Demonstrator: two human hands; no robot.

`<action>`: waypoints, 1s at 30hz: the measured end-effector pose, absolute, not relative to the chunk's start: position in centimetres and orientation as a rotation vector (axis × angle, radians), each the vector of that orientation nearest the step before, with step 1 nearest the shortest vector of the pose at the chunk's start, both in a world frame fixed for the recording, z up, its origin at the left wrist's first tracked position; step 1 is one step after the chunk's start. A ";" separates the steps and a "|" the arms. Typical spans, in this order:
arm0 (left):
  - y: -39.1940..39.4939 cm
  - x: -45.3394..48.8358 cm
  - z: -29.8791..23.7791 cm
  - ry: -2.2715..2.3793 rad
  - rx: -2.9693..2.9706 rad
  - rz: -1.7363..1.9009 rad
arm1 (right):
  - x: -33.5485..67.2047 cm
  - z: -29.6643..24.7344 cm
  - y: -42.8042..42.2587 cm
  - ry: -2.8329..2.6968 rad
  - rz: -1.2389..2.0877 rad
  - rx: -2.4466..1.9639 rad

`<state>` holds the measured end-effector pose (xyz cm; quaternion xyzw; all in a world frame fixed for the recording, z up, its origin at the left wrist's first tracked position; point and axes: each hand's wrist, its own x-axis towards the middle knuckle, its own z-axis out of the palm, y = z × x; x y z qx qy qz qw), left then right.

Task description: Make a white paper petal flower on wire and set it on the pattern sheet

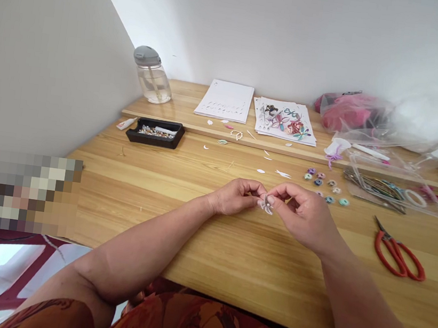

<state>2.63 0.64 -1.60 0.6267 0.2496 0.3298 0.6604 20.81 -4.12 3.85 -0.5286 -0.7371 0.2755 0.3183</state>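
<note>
My left hand (236, 197) and right hand (304, 215) pinched a petalled piece (267, 205) over the wooden tabletop (231, 257); a white wall (261, 29) stood far, a grey panel (47, 55) left.

Two bare arms angle in toward each other, and the fingertips sit just beside one another in front of the body. The left forearm (147, 243) slants up from a bent elbow to a nearly straight wrist (210, 204); the left hand (238, 196) pinches with thumb and forefinger, its other fingers curled. The right forearm (362, 298) slants in from the opposite side, and the right hand (305, 217), turned inward, holds a matching pinch, fingers bent.
</note>
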 end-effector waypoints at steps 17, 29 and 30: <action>0.7 2.3 -1.5 0.565 1.379 0.693 | 20.4 3.3 -4.2 -1.953 0.598 -1.351; 0.7 2.5 -1.6 0.541 1.251 0.740 | 21.2 3.5 -3.7 -1.870 0.763 -1.358; 0.7 2.6 -1.7 0.539 1.240 0.752 | 21.2 3.4 -3.7 -1.862 0.754 -1.361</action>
